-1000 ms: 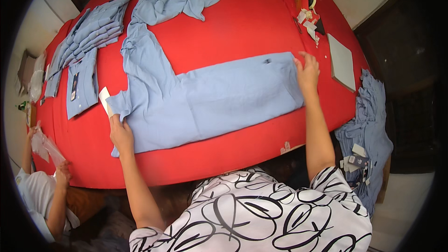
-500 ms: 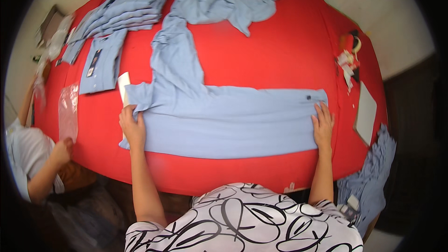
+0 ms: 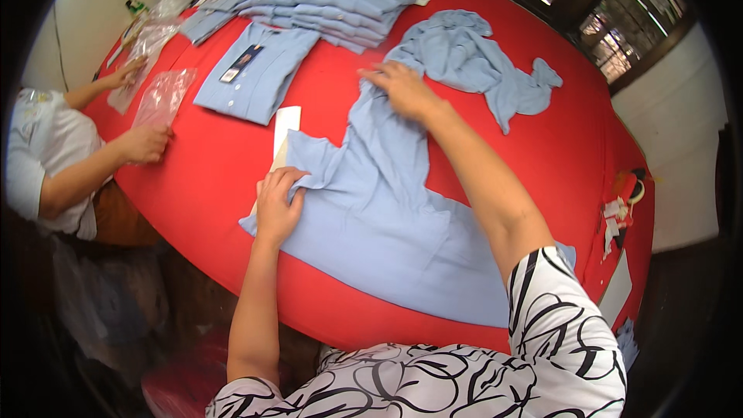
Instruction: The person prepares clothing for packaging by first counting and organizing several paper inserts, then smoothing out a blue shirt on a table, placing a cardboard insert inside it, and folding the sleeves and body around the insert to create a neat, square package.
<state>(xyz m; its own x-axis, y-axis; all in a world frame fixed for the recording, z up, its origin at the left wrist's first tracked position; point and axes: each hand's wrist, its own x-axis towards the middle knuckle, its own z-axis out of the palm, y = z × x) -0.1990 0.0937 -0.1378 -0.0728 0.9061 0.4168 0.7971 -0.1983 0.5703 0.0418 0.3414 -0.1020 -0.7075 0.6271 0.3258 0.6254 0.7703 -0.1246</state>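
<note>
A light blue shirt lies on the red-covered table, its body folded into a long flat panel. A rumpled sleeve runs from it toward the far side. At the panel's left end my left hand pinches the fabric between thumb and fingers. A white card sticks out from under the cloth there. My right hand reaches across and rests on the far part of the sleeve, fingers stretched out. My right forearm and patterned sleeve hide part of the panel's right end.
A folded shirt with a dark tag and a stack of blue shirts lie at the far left. Another crumpled blue garment is beyond my right hand. On the left, a co-worker's hand holds a clear plastic bag. A tape roll lies right.
My right hand has left the panel's right end and moved far and left onto the sleeve. My left hand stays at the left end. The view has turned leftward.
</note>
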